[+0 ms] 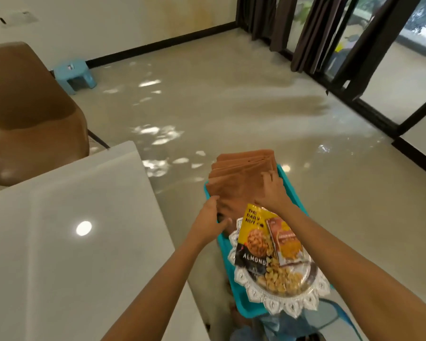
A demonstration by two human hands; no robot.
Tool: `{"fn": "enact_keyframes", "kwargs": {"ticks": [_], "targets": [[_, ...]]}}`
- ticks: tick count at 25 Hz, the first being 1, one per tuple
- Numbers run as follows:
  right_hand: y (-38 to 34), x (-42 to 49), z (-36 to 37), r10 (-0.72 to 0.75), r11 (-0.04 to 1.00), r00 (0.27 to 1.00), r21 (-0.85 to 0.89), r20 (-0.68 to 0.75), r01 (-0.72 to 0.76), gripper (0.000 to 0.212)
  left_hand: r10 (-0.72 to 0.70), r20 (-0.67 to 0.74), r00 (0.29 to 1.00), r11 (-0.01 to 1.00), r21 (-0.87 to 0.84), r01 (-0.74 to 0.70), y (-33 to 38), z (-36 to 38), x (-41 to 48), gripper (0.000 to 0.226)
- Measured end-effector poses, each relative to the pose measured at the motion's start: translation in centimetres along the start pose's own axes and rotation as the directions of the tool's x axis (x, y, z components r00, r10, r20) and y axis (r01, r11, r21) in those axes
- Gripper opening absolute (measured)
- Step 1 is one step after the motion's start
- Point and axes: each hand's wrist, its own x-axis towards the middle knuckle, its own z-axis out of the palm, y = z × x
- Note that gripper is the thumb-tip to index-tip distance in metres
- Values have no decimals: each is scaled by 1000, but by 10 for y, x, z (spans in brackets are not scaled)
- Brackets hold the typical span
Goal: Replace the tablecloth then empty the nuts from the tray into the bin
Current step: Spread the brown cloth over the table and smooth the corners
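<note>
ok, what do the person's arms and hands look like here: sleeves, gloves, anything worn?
Both bare: the left forearm and right forearm show no sleeve up to the frame edge. The left hand and right hand wear no gloves. No watch, ring, bracelet or marking is visible on either.
</note>
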Motion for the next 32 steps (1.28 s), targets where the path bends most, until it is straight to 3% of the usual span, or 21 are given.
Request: {"fn": "enact_keyframes", "kwargs": {"ticks": [3,6,10,14,16,20,24,27,30,32], "targets": [[30,68,14,26,999,999,-45,44,-24,115,-83,34,996,994,-71,85,2,27,63,70],[56,120,29,81,997,994,-26,78,-79,123,-105,33,994,992,-70,108,-10,49,111,70],[81,164,46,258,940,963,212,71,-267,141,-140,56,989,989,-40,143,-39,68,151,85],[91,189,62,313,893,943,303,110,-332,146,-186,74,980,982,-23,188,-64,76,171,93],[92,190,67,346,842,936,416,72,-343,137,-200,82,976,979,-24,202,-72,78,176,94],[81,170,59,398,799,913,522,-86,-299,75,-200,89,976,977,-60,205,-71,79,177,95],[52,141,30,260,855,958,490,-121,-170,59,-187,64,980,974,-118,193,-55,60,161,97],[7,101,-2,25,860,979,503,-200,81,50,-130,22,991,984,-119,132,-44,33,135,101],[-50,62,-45,-211,885,938,353,-275,303,50,-82,-38,996,988,-132,76,-34,-9,94,112],[-86,35,-78,-346,874,874,222,-341,432,55,-40,-94,995,986,-163,24,-32,-35,61,118]]}}
